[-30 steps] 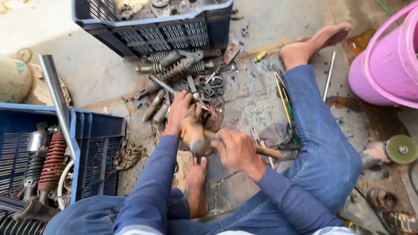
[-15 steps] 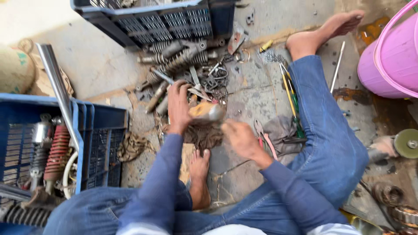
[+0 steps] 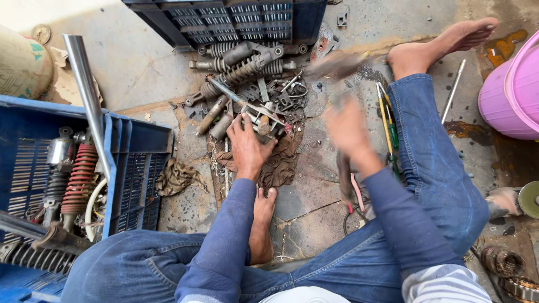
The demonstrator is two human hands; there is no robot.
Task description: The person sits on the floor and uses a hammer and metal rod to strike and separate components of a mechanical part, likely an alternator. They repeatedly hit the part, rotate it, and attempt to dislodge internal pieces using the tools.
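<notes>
I sit on the floor with a pile of shock absorbers and small metal parts (image 3: 247, 67) in front of me. My left hand (image 3: 247, 147) presses down on a small metal part (image 3: 263, 122) that lies on a brown rag (image 3: 281, 163), fingers wrapped over it. To its right, my right hand (image 3: 348, 130) is blurred by motion. It grips a hammer, whose blurred head (image 3: 336, 64) is raised above the hand. My bare left foot (image 3: 261, 224) rests just below the rag.
A blue crate (image 3: 129, 168) at the left holds shock absorbers with a red spring (image 3: 78, 179) and a chrome tube (image 3: 84, 90). A dark crate (image 3: 236, 17) stands at the top, a pink bucket (image 3: 514, 95) at the right. Screwdrivers (image 3: 387, 123) and pliers (image 3: 356, 193) lie by my right leg.
The hammer has swung up and to the right, away from the part. My left hand stays on the part on the rag. The view has shifted slightly.
</notes>
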